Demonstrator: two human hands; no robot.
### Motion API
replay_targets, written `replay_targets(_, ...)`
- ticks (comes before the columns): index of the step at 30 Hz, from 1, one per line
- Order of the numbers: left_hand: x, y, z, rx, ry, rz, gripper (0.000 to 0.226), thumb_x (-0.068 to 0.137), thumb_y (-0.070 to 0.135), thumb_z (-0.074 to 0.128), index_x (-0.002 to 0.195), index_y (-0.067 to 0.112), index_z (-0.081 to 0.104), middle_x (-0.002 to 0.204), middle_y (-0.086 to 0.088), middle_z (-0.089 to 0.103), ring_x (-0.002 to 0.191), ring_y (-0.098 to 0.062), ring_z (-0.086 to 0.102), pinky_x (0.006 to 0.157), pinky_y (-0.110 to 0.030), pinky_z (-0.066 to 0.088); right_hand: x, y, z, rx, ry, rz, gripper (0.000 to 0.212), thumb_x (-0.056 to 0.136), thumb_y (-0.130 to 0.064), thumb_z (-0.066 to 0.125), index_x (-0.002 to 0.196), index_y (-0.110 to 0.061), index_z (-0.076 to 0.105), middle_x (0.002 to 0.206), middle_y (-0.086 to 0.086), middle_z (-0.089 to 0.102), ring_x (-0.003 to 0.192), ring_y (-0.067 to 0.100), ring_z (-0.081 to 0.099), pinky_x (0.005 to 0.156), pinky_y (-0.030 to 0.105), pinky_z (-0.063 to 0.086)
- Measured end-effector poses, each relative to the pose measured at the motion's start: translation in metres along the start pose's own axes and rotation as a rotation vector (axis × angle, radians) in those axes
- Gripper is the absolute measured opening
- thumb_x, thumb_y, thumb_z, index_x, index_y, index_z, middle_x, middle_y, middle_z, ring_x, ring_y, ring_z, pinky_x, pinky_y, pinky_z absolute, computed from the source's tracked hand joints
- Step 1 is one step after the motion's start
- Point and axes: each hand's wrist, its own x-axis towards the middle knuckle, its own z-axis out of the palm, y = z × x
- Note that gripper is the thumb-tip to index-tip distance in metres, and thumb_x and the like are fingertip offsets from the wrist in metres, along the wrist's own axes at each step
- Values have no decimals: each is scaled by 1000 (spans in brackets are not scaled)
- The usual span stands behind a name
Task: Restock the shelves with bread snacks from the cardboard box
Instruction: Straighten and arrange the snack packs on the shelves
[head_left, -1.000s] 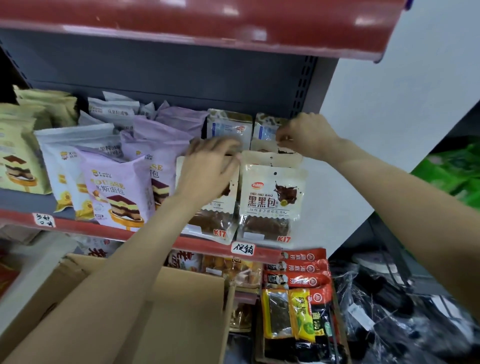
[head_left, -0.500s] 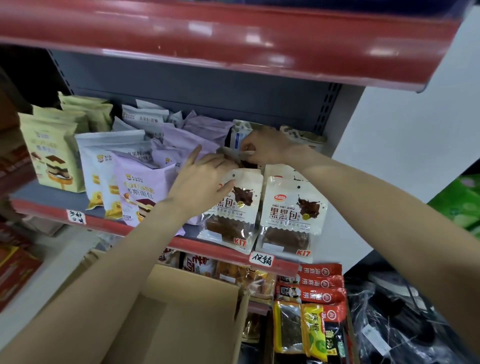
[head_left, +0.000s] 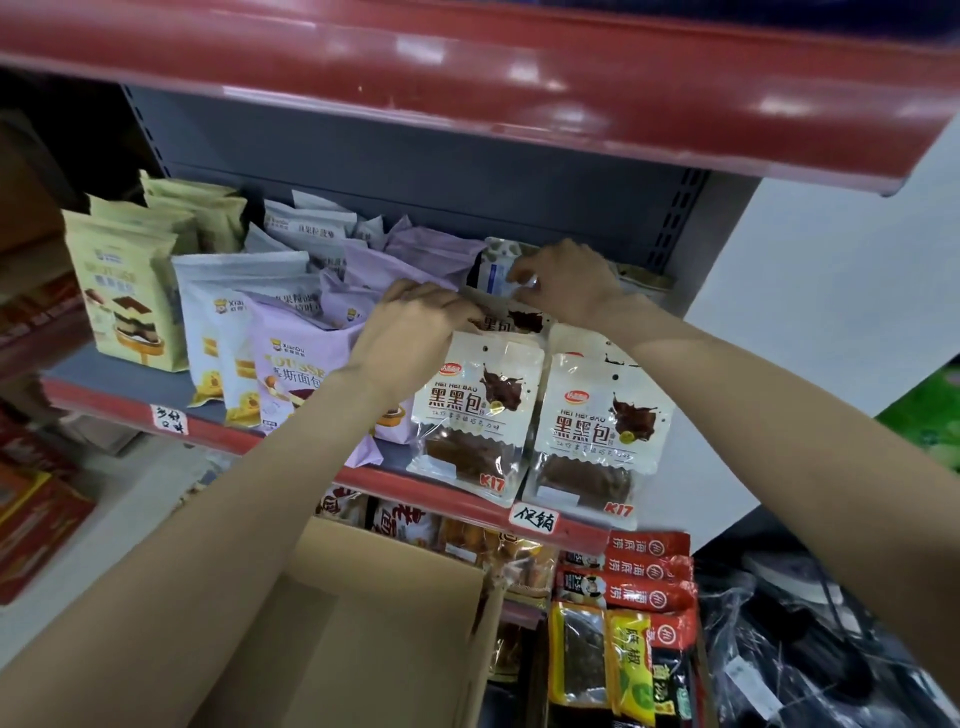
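Note:
Two cream packets of dark chocolate bread stand at the shelf's front edge, a left one (head_left: 480, 410) and a right one (head_left: 600, 431). Behind them a third such packet (head_left: 511, 319) leans, and my left hand (head_left: 410, 332) pinches its top left edge. My right hand (head_left: 563, 283) reaches further back, its fingers closed on the top of a small blue-and-white packet (head_left: 493, 270). The open cardboard box (head_left: 363, 639) sits below my forearms; what I see of its inside is bare.
Purple (head_left: 291, 374), white (head_left: 234, 312) and yellow (head_left: 124, 291) cake-bread bags fill the shelf's left part. The red upper shelf (head_left: 519, 83) overhangs close above. A lower shelf holds red and yellow snack packets (head_left: 628, 623). A white wall stands at right.
The view has risen and closed in on the shelf. My left hand moved up from the front packet's face to the packet behind it. My right hand stays at the back row.

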Motion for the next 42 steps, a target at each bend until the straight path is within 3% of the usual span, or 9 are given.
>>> replay_targets(4,17,-3,-10,41,-44,55,27,82,26,49,81,20,76,84,-1,72,85,-31,64,80,-36,48,-21,3,-21,218,79,-83,26,86,-20,59,111,-21,67,118,4,65,102,27,62,89,34,48)
replay_targets(7,37,0,-21,107,-469,-70,28,94,40,49,113,30,67,118,-5,62,120,-30,46,101,-34,30,-38,7,-26,193,-72,-165,20,85,-23,63,103,-19,71,134,1,54,122,23,49,102,36,39)
replay_targets(9,48,3,-21,190,-552,-115,28,95,41,49,118,35,63,128,-9,55,126,-28,41,106,-34,25,-42,10,-23,176,-171,-136,20,86,-29,64,103,-22,71,143,-3,44,131,19,39,105,31,30)
replay_targets(19,47,-1,-5,141,-416,-226,28,94,38,51,118,32,63,118,-5,63,116,-28,50,97,-36,37,-54,18,-13,340,39,9,18,90,-21,58,96,-15,74,125,4,61,114,21,55,95,33,44)
replay_targets(23,24,9,-15,-49,10,-90,20,85,25,51,93,16,68,90,-5,70,87,-30,64,77,-35,47,-79,31,-13,373,187,39,15,88,-21,61,98,-19,73,120,2,64,114,21,56,96,34,45)
replay_targets(25,11,16,-20,-96,10,-38,19,83,27,53,91,16,65,90,-2,70,84,-27,64,75,-33,45,-96,39,-18,329,253,72,16,89,-21,61,99,-17,72,113,3,66,110,26,56,92,34,45)
replay_targets(31,-61,45,-12,-137,-64,-151,67,73,37,73,131,20,43,134,-7,48,123,-27,42,98,-42,36,-165,32,-6,357,259,154,35,86,-27,65,120,-19,60,125,6,55,116,29,46,90,26,34)
replay_targets(36,-107,75,20,-127,-220,-425,110,60,65,75,147,32,16,154,-17,15,142,-37,15,111,-55,23,-215,-2,50,584,202,477,81,78,-31,74,145,-26,27,154,9,12,140,30,22,111,44,30)
replay_targets(42,-95,85,35,-154,-276,-502,125,57,63,78,150,33,0,157,-17,-9,144,-38,-3,114,-53,15,-219,-24,77,720,213,566,94,79,-21,74,148,-32,10,152,7,17,132,25,38,100,40,43)
